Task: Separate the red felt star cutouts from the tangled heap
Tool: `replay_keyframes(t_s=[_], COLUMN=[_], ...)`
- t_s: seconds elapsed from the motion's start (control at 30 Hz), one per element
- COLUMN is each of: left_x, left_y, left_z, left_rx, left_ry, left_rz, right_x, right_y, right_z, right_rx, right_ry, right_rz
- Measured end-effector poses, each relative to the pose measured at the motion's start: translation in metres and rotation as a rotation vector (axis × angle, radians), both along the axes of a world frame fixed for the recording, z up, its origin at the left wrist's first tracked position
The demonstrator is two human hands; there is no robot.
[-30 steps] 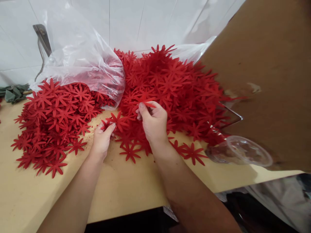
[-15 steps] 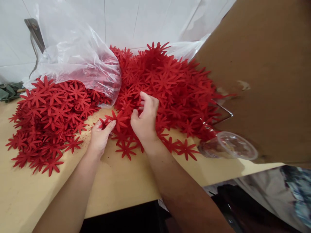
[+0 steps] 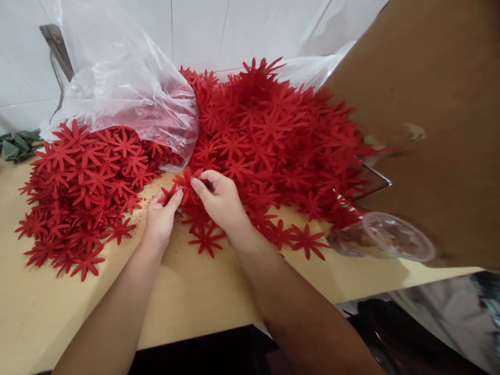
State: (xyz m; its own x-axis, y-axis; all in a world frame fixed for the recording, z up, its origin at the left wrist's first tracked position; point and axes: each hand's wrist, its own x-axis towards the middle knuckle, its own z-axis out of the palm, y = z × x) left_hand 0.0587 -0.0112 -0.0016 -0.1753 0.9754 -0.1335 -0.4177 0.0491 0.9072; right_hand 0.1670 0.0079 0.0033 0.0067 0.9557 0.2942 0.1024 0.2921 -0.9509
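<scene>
Red flower-shaped fabric pieces with several narrow petals lie all about my hands. My left hand (image 3: 161, 216) pinches red fabric flowers (image 3: 169, 195) between thumb and fingers, in front of the heaps. My right hand (image 3: 222, 200) meets it from the right, thumb and fingers closed on the petals of a red fabric flower (image 3: 188, 179) held between both hands. How many layers sit in the pinch I cannot make out. A large heap of red flowers (image 3: 269, 130) rises behind my right hand. Left of my left hand spreads a second heap (image 3: 84, 182).
A clear plastic bag (image 3: 128, 99) covers the back of the left heap. At right stand a brown cardboard sheet (image 3: 429, 104) and a clear plastic cup (image 3: 398, 237) lying tipped over. Green fabric leaves (image 3: 19, 146) lie at far left on the wooden table (image 3: 199, 307).
My right hand has moved left and down from above the large heap and now grips the flower at my left hand. The view has shifted slightly.
</scene>
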Motion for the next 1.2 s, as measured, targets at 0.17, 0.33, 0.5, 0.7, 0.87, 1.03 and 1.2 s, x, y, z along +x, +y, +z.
replay_keyframes(t_s=[0.17, 0.33, 0.5, 0.7, 0.87, 1.03, 1.2], left_x=[0.004, 0.000, -0.003, -0.003, -0.003, -0.002, -0.001], left_y=[-0.005, -0.003, -0.001, -0.002, -0.001, -0.004, -0.006], left_z=[0.000, -0.002, -0.004, -0.002, -0.003, -0.001, 0.002], left_rx=[-0.016, 0.005, 0.033, 0.053, 0.060, 0.033, 0.027], left_ry=[-0.003, 0.023, 0.043, 0.042, 0.034, -0.005, 0.002], left_rz=[-0.014, 0.030, 0.041, 0.004, 0.027, -0.001, -0.103], right_x=[0.002, 0.011, 0.021, 0.008, 0.000, 0.005, 0.005], right_y=[0.001, 0.010, 0.012, -0.002, -0.001, 0.001, 0.002], right_z=[0.000, -0.004, -0.005, 0.000, -0.001, 0.000, -0.005], right_rx=[0.057, 0.150, 0.346, 0.280, 0.088, 0.084, 0.128], right_ry=[-0.004, 0.059, -0.255, -0.262, -0.080, -0.047, -0.107], right_rz=[-0.100, -0.322, -0.526, -0.172, 0.047, -0.015, -0.055])
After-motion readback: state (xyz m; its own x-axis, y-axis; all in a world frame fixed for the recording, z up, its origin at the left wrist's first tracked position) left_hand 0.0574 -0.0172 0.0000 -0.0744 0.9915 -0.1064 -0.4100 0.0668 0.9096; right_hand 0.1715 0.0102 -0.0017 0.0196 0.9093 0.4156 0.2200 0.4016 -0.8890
